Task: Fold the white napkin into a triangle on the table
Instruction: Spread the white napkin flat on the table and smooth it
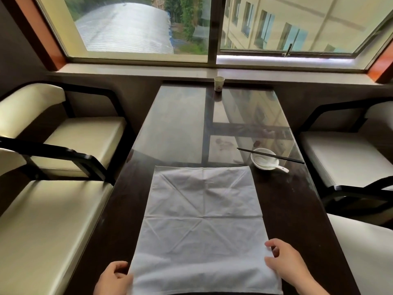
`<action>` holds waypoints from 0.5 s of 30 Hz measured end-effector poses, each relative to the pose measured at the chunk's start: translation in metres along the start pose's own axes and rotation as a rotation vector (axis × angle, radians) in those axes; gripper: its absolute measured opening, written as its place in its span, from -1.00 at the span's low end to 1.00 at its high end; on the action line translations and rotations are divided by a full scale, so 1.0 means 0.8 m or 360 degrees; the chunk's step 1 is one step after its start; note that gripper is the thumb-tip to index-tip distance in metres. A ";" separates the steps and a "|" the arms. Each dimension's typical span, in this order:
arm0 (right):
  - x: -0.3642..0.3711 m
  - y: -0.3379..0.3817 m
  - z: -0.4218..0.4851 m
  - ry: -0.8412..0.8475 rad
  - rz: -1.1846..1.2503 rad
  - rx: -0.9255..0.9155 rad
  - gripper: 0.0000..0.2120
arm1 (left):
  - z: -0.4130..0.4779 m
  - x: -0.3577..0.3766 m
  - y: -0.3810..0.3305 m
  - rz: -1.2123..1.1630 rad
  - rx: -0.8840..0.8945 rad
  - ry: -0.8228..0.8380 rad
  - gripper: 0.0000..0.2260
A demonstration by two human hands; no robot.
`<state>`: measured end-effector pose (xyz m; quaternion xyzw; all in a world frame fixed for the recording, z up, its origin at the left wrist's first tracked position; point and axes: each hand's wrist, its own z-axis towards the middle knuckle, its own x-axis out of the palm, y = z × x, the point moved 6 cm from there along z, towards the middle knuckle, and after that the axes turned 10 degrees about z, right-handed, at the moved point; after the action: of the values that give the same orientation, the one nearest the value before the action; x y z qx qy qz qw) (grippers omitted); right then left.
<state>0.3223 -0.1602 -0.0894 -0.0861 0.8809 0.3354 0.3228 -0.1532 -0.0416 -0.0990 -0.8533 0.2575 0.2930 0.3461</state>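
While creased square white napkin (202, 220) lies flat, left hand (114, 278), right hand (286, 262) pinch near corners.

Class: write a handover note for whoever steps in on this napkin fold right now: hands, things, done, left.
Left hand pinches the white napkin's near left edge.
Right hand pinches its near right edge.
Napkin lies spread flat on the table, creased, unfolded; bowl and chopsticks beyond its far right corner.
Done: napkin laid out. Left: the whole triangle fold.
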 end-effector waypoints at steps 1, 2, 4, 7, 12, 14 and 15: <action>-0.002 0.003 0.004 -0.0010 -0.0081 -0.0030 -0.66 | 0.001 0.001 -0.004 0.0068 -0.0001 -0.0013 -0.72; -0.006 0.008 0.010 -0.0040 -0.0138 -0.0069 -0.67 | 0.003 0.000 -0.010 0.0134 0.0003 -0.0041 -0.72; -0.017 0.023 0.027 -0.0134 -0.0151 -0.0180 -0.70 | 0.009 -0.002 -0.032 0.0265 0.0097 -0.0132 -0.71; -0.031 0.065 0.065 -0.0214 -0.0070 -0.0368 -0.69 | 0.020 0.007 -0.086 0.0435 0.0475 -0.0223 -0.69; -0.025 0.139 0.132 -0.0142 -0.0281 -0.0526 -0.56 | 0.045 0.049 -0.206 0.0805 0.1132 -0.0210 -0.54; -0.006 0.158 0.148 -0.0057 -0.0596 -0.0623 -0.51 | 0.060 0.071 -0.242 0.0996 0.1300 -0.0179 -0.49; 0.005 0.164 0.155 -0.0019 -0.0743 -0.0666 -0.47 | 0.069 0.083 -0.254 0.1080 0.1351 -0.0147 -0.47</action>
<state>0.3343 0.0198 -0.0920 -0.3487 0.7472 0.4268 0.3714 0.0057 0.1114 -0.0874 -0.4939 0.5985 0.2958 0.5572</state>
